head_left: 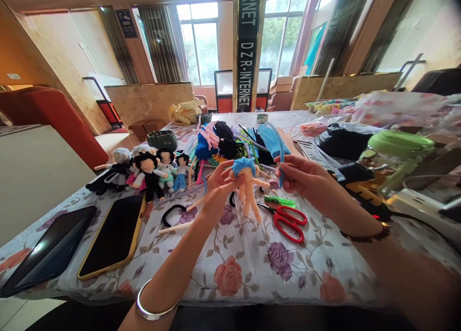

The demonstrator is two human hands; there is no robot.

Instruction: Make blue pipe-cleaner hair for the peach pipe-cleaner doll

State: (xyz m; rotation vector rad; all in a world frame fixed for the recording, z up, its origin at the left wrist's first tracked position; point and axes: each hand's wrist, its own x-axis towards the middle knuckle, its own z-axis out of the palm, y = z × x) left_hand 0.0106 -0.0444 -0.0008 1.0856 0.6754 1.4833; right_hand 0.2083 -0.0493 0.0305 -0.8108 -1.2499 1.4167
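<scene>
Above the middle of the table, my left hand [219,184] is closed round the head of a small pipe-cleaner doll [248,194]. The doll has blue hair and a peach body with arms and legs hanging free. My right hand [300,175] pinches a blue pipe cleaner [281,148], held upright with its top curving left, just right of the doll. Red-handled scissors [290,223] lie beneath my right hand, beside a bright green lighter-like item [280,201]. A bent black pipe cleaner [172,214] rests below my left hand with peach strips around it.
Several finished dolls [147,170] sit at the left, behind a yellow-cased phone [113,237] and a dark tablet-like slab [50,247]. Bundles of coloured pipe cleaners [216,136] pile up behind my hands. A green lamp [399,146] and a black bag [345,141] stand at the right.
</scene>
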